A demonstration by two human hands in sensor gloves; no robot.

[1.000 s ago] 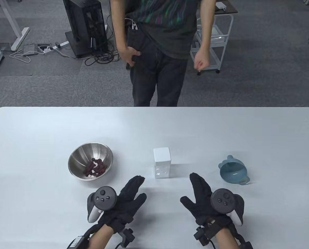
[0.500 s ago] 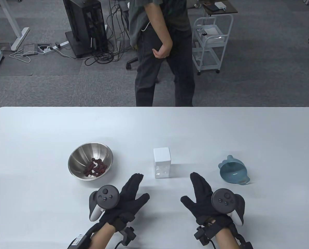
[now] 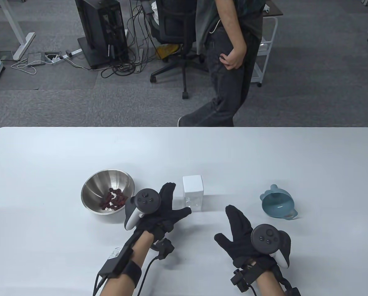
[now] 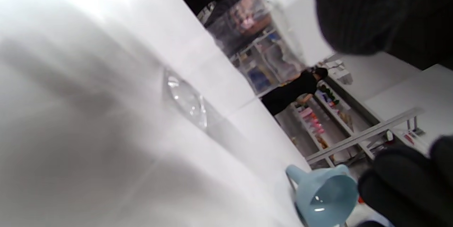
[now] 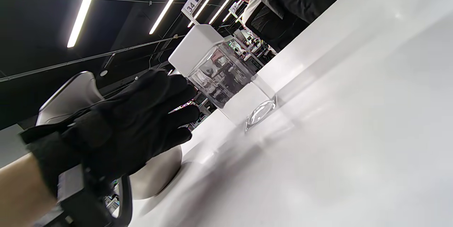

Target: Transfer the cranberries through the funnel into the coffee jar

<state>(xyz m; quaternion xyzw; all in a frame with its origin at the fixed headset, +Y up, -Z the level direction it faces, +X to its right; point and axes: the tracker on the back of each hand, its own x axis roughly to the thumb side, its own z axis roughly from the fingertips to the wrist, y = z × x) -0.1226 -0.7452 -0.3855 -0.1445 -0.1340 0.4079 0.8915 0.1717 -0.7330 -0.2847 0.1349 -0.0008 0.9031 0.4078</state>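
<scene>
Many cranberries [image 3: 113, 199] in steel bowl [image 3: 93, 188]; lidded jar [image 3: 193, 193] holds nothing.

The only legible marking is the number "34" on a small white hanging sign [image 5: 191, 6] below the ceiling lights in the right wrist view. A second sign [image 5: 234, 7] farther back shows digits too blurred to read. A white label [image 3: 113, 253] on the left forearm's pack is illegible.

Left hand [image 3: 159, 209] advanced beside coffee jar [image 3: 193, 193].
</scene>
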